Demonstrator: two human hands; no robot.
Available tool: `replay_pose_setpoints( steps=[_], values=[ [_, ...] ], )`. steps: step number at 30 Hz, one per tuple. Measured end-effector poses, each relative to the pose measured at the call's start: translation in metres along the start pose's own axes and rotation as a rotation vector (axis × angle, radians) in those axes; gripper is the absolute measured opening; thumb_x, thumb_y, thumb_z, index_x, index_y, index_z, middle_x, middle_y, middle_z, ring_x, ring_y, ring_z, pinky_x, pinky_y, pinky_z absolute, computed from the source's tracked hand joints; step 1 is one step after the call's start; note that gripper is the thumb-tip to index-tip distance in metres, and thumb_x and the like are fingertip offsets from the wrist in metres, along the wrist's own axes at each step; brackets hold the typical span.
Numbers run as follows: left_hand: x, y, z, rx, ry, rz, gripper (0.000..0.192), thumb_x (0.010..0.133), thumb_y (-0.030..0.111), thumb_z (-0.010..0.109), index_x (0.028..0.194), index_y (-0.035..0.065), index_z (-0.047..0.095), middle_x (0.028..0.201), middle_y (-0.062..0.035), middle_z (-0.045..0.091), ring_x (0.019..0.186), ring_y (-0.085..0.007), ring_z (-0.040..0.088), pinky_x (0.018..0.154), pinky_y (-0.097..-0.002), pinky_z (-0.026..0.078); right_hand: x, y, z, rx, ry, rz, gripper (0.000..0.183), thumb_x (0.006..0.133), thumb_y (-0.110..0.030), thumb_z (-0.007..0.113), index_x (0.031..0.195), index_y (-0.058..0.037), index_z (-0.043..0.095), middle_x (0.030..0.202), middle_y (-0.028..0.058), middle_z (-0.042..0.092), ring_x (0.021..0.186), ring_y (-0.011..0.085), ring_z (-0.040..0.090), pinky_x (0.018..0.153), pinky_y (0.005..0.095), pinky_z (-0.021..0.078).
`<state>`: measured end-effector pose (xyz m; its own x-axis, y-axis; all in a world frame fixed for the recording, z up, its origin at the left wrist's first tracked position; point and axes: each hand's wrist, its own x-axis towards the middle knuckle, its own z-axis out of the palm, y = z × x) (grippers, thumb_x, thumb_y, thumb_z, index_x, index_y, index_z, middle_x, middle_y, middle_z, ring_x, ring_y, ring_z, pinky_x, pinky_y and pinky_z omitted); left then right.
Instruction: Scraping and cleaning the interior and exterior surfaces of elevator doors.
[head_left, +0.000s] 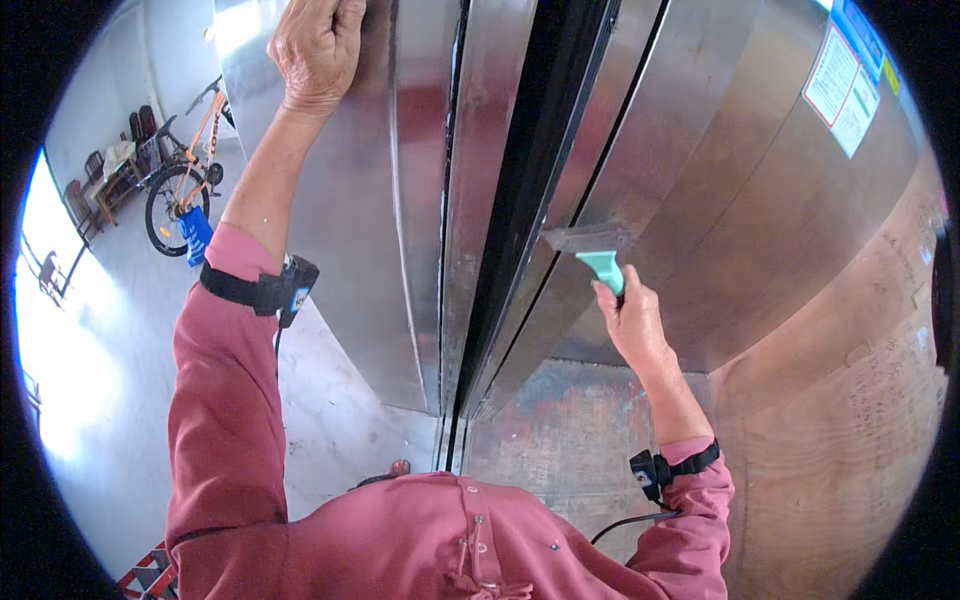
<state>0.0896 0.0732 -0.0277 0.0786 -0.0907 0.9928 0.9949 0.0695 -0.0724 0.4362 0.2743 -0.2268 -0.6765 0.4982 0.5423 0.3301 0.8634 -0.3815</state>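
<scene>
With its fingers wrapped round the handle, my right hand (634, 319) holds a teal-green scraper-type tool (602, 264). A wide, blurred grey edge at the tool's head lies at the brushed-metal panel (675, 187) on the right, across a narrow dark slot; whether it touches the metal I cannot tell. My left hand (319, 56) is raised at the top left beside the metal panel (322, 195) on that side, its back towards me and its fingers partly cut off by the picture's edge. Between the panels runs a tall black gap (517, 187), like an elevator doorway.
A floor track (450, 450) lies below the gap. Worn flooring (570, 442) and wood boarding with writing (832, 420) are on the right. An orange bicycle (176, 195) with a blue bag (196, 234), wooden chairs (81, 210) and a red-and-white object (154, 574) stand left.
</scene>
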Motion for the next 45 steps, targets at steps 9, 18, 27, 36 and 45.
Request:
replay_pose_setpoints(
  steps=[9, 18, 27, 36, 45],
  values=[
    [-0.011, 0.027, 0.019, 0.151, 0.178, 0.13, 0.019, 0.088, 0.02, 0.06, 0.081, 0.0026, 0.06, 0.072, -0.0093, 0.057, 0.064, -0.0256, 0.055, 0.062, -0.032, 0.044, 0.015, -0.011, 0.004, 0.097, 0.186, -0.068, 0.024, 0.088, -0.022, 0.061, 0.09, -0.0032, 0.046, 0.064, 0.0203, 0.057, 0.059, 0.0408, 0.057, 0.05, 0.044, 0.0434],
    [-0.014, 0.017, 0.023, 0.083, 0.178, 0.095, 0.018, 0.086, 0.019, 0.063, 0.081, 0.0019, 0.06, 0.073, -0.0086, 0.058, 0.065, -0.0244, 0.055, 0.063, -0.0313, 0.044, 0.001, 0.002, 0.007, 0.16, 0.189, -0.076, 0.026, 0.086, -0.022, 0.064, 0.087, -0.0038, 0.046, 0.065, 0.0195, 0.056, 0.058, 0.0379, 0.057, 0.05, 0.043, 0.0435],
    [-0.02, 0.019, 0.019, 0.397, -0.174, 0.21, 0.019, 0.079, 0.017, 0.063, 0.09, 0.0018, 0.06, 0.087, -0.0114, 0.06, 0.083, -0.026, 0.056, 0.075, -0.0361, 0.044, -0.042, 0.048, 0.061, -0.104, 0.132, -0.152, 0.029, 0.085, -0.027, 0.064, 0.087, -0.0034, 0.047, 0.062, 0.018, 0.056, 0.056, 0.0372, 0.058, 0.049, 0.0426, 0.0469],
    [-0.027, -0.003, 0.023, 0.32, 0.047, 0.339, 0.012, 0.078, 0.012, 0.056, 0.087, 0.0028, 0.057, 0.089, -0.0155, 0.055, 0.087, -0.0329, 0.053, 0.077, -0.0402, 0.043, -0.008, 0.006, 0.039, 0.112, 0.235, -0.097, 0.027, 0.085, -0.024, 0.065, 0.086, -0.0043, 0.047, 0.063, 0.0179, 0.057, 0.056, 0.0373, 0.057, 0.049, 0.0431, 0.044],
    [-0.03, 0.007, 0.026, 0.216, 0.067, 0.167, 0.013, 0.084, 0.014, 0.055, 0.086, 0.0022, 0.06, 0.086, -0.0171, 0.056, 0.083, -0.0367, 0.053, 0.072, -0.042, 0.044, -0.105, 0.07, 0.11, -0.171, -0.131, -0.117, 0.03, 0.084, -0.029, 0.065, 0.086, -0.0051, 0.048, 0.063, 0.017, 0.057, 0.055, 0.0366, 0.057, 0.048, 0.0427, 0.045]
  ],
)
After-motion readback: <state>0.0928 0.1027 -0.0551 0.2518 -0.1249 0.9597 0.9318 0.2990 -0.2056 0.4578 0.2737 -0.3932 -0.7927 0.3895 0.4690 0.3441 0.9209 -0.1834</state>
